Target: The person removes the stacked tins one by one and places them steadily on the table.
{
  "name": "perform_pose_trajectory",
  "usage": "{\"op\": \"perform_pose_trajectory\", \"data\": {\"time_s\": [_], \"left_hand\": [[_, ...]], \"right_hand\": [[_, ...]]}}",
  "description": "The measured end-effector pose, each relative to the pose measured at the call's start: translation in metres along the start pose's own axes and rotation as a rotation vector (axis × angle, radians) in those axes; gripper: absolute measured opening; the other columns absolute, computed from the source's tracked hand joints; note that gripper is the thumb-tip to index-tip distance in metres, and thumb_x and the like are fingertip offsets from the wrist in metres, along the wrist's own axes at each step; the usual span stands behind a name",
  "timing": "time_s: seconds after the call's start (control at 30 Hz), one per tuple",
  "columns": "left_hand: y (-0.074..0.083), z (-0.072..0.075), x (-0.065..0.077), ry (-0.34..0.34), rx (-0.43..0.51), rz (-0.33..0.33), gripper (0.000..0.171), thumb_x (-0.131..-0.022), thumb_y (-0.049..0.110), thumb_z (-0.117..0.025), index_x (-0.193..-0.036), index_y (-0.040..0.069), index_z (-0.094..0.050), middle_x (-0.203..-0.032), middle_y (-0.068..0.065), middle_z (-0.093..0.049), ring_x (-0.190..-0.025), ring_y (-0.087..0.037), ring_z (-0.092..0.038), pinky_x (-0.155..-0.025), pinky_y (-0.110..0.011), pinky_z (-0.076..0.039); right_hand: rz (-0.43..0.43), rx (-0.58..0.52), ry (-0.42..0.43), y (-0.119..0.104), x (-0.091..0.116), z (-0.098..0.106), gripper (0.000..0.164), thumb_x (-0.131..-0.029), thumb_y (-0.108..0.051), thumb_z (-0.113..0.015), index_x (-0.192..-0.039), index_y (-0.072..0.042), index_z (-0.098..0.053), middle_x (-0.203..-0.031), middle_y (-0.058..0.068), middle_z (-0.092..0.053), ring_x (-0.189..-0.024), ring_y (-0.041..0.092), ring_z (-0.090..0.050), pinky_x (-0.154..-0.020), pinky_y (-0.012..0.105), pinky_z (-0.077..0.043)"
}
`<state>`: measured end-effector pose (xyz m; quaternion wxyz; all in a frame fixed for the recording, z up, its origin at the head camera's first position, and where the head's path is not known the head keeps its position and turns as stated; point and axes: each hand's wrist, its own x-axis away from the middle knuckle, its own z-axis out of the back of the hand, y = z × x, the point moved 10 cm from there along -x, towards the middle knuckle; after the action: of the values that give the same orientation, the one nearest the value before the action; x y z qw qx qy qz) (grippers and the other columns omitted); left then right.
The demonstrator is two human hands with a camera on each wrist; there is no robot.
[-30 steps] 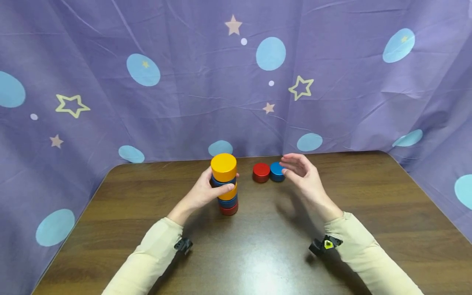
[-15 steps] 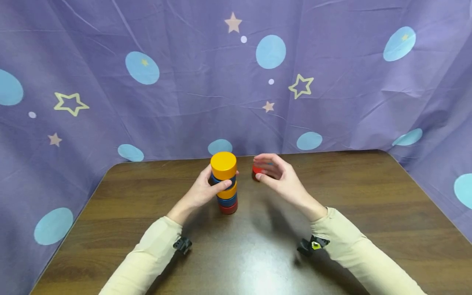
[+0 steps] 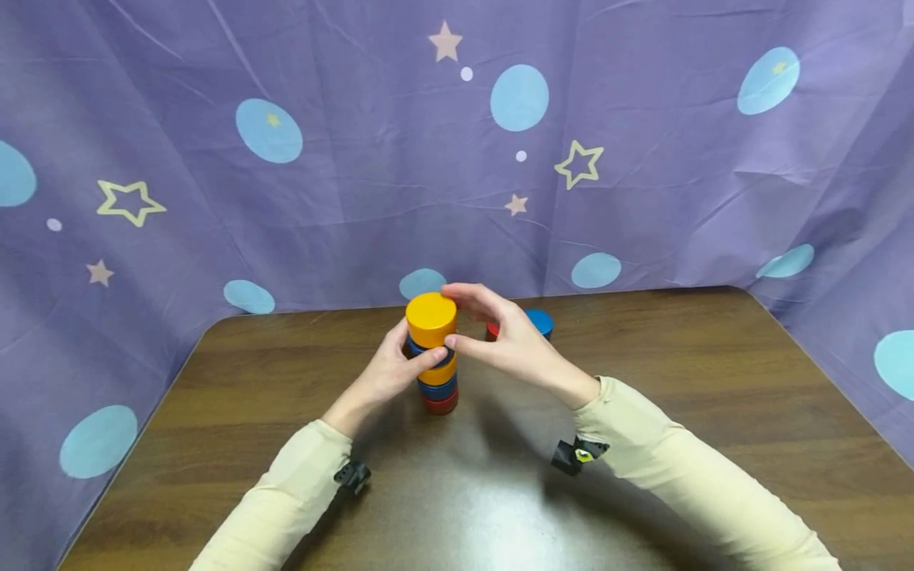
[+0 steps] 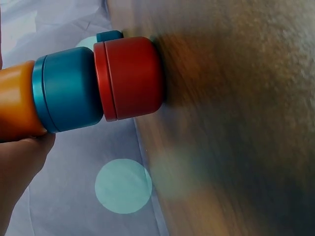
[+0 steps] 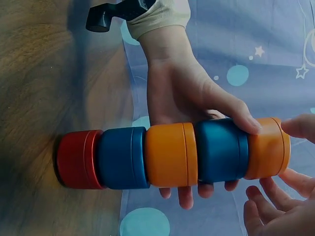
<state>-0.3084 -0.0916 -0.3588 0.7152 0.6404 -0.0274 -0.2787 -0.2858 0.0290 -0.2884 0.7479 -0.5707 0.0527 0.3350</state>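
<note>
Small round lidded tins stand in an upright stack: red (image 5: 78, 160) at the bottom, then blue (image 5: 122, 158), orange (image 5: 171, 155), blue (image 5: 221, 151) and an orange top tin (image 3: 431, 319). My left hand (image 3: 384, 379) grips the stack's upper part, its thumb across the upper blue tin and its fingers behind. From the other side my right hand (image 3: 510, 341) has thumb and fingertips on the rim of the top tin, pinching it. The left wrist view shows the red bottom tin (image 4: 133, 78) down at the table.
Behind my right hand, a separate red tin (image 3: 493, 330) and blue tin (image 3: 540, 322) stand on the wooden table (image 3: 643, 381), the red one mostly hidden. A purple patterned cloth (image 3: 357, 198) hangs along the table's back edge.
My right hand has moved left from beside the loose blue tin, past the red one, to the top orange tin. The left hand has kept its grip on the stack.
</note>
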Motion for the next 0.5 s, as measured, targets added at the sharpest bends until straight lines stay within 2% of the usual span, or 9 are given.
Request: {"op": "perform_pose_trajectory", "data": {"time_s": [0.2, 0.4, 0.5], "left_hand": [[0.000, 0.000, 0.000, -0.004, 0.013, -0.005, 0.077, -0.083, 0.046, -0.073, -0.135, -0.002, -0.043, -0.115, -0.015, -0.057, -0.098, -0.028, -0.057, -0.090, -0.041, -0.047], [0.000, 0.000, 0.000, 0.001, 0.024, -0.026, 0.071, -0.085, 0.039, -0.074, -0.134, -0.003, -0.044, -0.116, -0.014, -0.057, -0.099, -0.025, -0.057, -0.091, -0.038, -0.046], [-0.001, 0.001, 0.001, 0.004, 0.034, -0.027, 0.073, -0.084, 0.040, -0.074, -0.134, -0.003, -0.043, -0.116, -0.013, -0.057, -0.100, -0.024, -0.057, -0.092, -0.036, -0.046]], "right_hand": [[-0.020, 0.028, 0.013, 0.005, -0.004, -0.003, 0.054, -0.083, -0.006, -0.075, -0.133, -0.002, -0.054, -0.126, 0.008, -0.060, -0.110, 0.019, -0.056, -0.096, 0.043, -0.043], [-0.051, 0.032, 0.017, 0.008, -0.008, -0.005, 0.056, -0.082, -0.011, -0.077, -0.133, -0.004, -0.054, -0.125, 0.005, -0.060, -0.107, 0.018, -0.057, -0.095, 0.039, -0.044], [-0.067, 0.031, 0.011, 0.010, -0.010, -0.007, 0.056, -0.082, -0.013, -0.077, -0.133, -0.005, -0.055, -0.125, 0.004, -0.060, -0.107, 0.019, -0.057, -0.095, 0.041, -0.045]]}}
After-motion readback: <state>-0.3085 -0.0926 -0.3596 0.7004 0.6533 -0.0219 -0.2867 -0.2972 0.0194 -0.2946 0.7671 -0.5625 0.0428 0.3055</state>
